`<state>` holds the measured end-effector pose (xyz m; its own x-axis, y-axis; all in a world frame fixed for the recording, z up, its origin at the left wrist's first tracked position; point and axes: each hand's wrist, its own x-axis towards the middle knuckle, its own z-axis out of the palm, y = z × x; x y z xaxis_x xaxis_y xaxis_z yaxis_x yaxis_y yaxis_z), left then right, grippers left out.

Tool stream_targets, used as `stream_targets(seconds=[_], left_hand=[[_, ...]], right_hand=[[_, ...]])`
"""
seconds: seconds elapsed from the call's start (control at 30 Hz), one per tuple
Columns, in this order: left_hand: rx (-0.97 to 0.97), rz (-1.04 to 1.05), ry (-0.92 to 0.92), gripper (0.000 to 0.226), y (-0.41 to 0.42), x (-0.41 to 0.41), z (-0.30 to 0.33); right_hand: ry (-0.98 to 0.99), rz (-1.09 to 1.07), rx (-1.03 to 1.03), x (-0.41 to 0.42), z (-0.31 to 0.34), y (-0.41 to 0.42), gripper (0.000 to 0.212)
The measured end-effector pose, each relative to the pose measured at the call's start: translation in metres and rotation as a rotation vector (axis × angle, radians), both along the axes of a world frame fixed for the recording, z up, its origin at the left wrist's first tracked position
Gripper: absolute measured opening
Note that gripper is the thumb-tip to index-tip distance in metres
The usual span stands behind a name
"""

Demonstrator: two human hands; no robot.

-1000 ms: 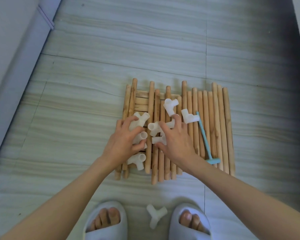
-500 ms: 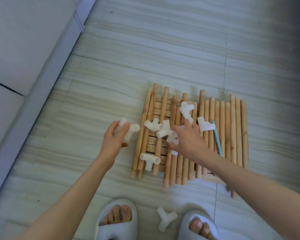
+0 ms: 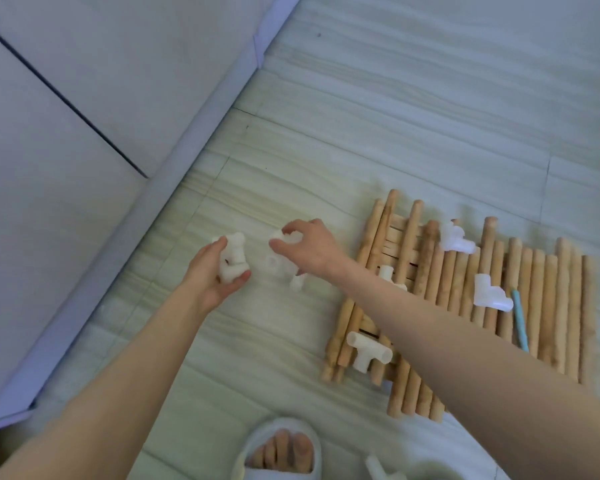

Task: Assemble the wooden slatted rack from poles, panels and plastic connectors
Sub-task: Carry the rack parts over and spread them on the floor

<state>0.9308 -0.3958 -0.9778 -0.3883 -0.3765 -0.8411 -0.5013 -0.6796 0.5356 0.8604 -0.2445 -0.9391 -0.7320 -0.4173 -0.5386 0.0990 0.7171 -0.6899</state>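
- Head view showed you crouched over a tiled floor (image 3: 395, 109), both arms reaching out to your left of the pile of parts.
- Your left hand (image 3: 212, 275) was curled round a clutch of white plastic connectors (image 3: 232, 258), palm turned inward so they stayed cupped against the fingers.
- Your right hand (image 3: 307, 249) was bent over a second bunch of connectors (image 3: 284, 268), fingertips pinching from above; some of them looked to be on or just above the floor, but the blur made it hard to say which.
- My reading is that you were gathering the connectors into one spot on the bare floor, well apart from the wood, so the poles could be reached freely.
- The wooden poles (image 3: 520, 296) lay side by side in a loose raft to your right, resting over a slatted panel (image 3: 400, 237) whose boards showed between them.
- Four connectors were left on the poles: one near the top (image 3: 456, 240), one beside a pale blue tool (image 3: 520, 320), one (image 3: 390, 277) partly behind your right forearm, and a T-shaped one (image 3: 368, 351) at the near edge.
- Another connector (image 3: 378, 471) sat beside your slipper (image 3: 279, 448).
- No brand, label or writing could be read on any part.
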Motion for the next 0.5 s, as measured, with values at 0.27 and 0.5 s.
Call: stream_targets(seconds=[0.27, 0.5], left_hand=[[-0.172, -0.13, 0.15, 0.05, -0.023, -0.028, 0.009], [-0.934, -0.677, 0.172, 0.047, 0.054, -0.009, 0.014]], right_hand=[[-0.029, -0.108, -0.222, -0.015, 0.003, -0.004, 0.05], [0.42, -0.058, 0.098, -0.024, 0.016, 0.095, 0.029]])
